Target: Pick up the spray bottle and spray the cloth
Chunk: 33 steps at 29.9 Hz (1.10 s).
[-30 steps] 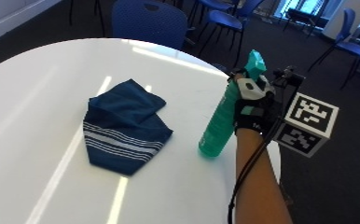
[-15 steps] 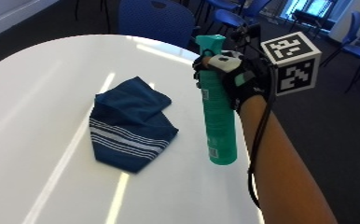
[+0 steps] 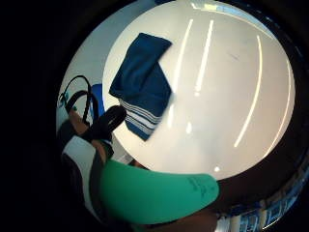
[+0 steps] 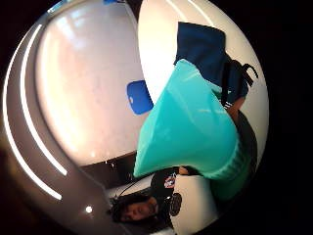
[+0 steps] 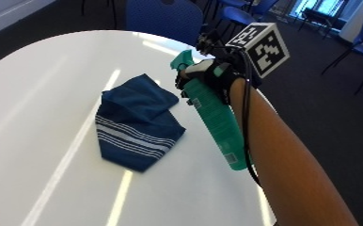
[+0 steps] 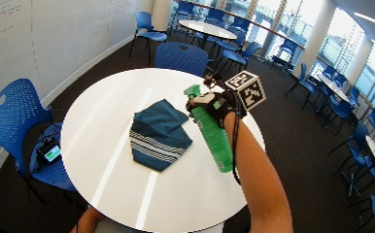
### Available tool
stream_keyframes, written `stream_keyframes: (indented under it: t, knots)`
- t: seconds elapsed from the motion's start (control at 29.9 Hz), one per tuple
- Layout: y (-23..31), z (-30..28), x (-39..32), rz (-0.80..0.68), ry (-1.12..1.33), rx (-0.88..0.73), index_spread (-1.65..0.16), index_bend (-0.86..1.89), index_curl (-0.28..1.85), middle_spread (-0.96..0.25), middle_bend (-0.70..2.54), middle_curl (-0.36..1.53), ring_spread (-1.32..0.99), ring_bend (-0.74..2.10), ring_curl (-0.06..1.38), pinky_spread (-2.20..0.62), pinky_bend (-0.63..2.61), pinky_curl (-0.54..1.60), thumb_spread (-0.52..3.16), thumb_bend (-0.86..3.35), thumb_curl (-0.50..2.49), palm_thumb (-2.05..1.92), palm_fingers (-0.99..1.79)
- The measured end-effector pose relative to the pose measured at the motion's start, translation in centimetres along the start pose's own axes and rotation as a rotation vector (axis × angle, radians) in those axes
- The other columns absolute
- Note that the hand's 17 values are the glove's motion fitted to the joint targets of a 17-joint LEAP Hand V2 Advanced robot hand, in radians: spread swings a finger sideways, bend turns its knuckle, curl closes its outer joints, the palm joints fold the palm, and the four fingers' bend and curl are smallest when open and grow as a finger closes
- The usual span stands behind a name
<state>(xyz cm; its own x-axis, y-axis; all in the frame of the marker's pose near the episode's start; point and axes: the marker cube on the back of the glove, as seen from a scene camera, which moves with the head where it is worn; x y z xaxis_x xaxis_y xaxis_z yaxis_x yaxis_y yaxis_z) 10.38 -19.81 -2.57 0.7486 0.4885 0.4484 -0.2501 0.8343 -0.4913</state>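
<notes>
Round white table point(image 5: 37, 89) bears folded cloth point(image 5: 138, 125); blue chairs point(image 6: 178, 57) around, apparently.

Green spray bottle point(image 5: 216, 122): lifted off the table, tilted, teal nozzle pointing far-left, base near-right. Dark blue cloth point(image 5: 138, 122) with white stripes at its near end: crumpled flat, left of the bottle.
</notes>
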Motion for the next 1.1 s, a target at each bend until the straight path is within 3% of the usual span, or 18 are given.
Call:
stream_keyframes:
  t: [0.6, 1.1]
  knots:
    - [-3.1, 5.1, 4.5, 0.359, 0.497, -0.419, -0.27, 0.3, 0.51, -0.16, 0.5, 0.49, -0.19, 0.57, 0.45, -0.17, 0.38, 0.37, 0.32, -0.04, 0.77, 0.91, 1.34]
    - [-2.9, 6.3, 4.6, 0.359, 0.539, -0.428, -0.28, 0.3, 0.51, -0.17, 0.49, 0.49, -0.19, 0.57, 0.45, -0.16, 0.38, 0.37, 0.34, -0.04, 0.77, 0.9, 1.34]
